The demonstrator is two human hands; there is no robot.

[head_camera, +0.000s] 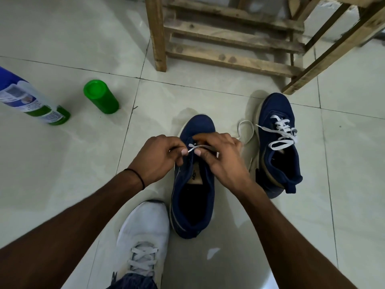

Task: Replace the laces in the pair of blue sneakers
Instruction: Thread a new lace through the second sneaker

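Fingers (pixel 184 152): thumb and forefinger of the left hand (pixel 160 157) are pressed together on the tip of a white lace (pixel 198 147); the other fingers are curled in behind them
Right hand (pixel 223 155): fingers bent down over the eyelet area; the thumb tip is clamped on the same lace just beside the left thumb; the fingertips underneath are hidden, so I cannot tell what else they touch
Near sneaker (pixel 193 205): blue, upright on the tiled floor (pixel 62 49) at frame centre; toe to 12 o'clock, heel to 6 o'clock; collar open and the insole visible; both hands sit over its forward half
White lace: a short visible run crosses the tongue between the two thumbs; the rest is covered by the right hand
Lace loop (pixel 246 130): white, lying on the floor at 2 o'clock from the near sneaker; one end runs in under the right hand; cannot tell if it is the pinched lace
Second sneaker (pixel 277 174): blue, at 3 o'clock from the near one and apart from it; tipped toward its side; white laces (pixel 281 132) threaded through it, the ends loose
White shoe (pixel 143 226): at 7 o'clock, touching the near sneaker's side; laced
Green can (pixel 102 97): at 10 o'clock, upright
Spray can (pixel 27 97): at 9 o'clock, at the frame edge; blue and green
Wooden rack (pixel 229 38): from 12 to 2 o'clock, standing on the floor
Black band (pixel 137 176): around the left wrist
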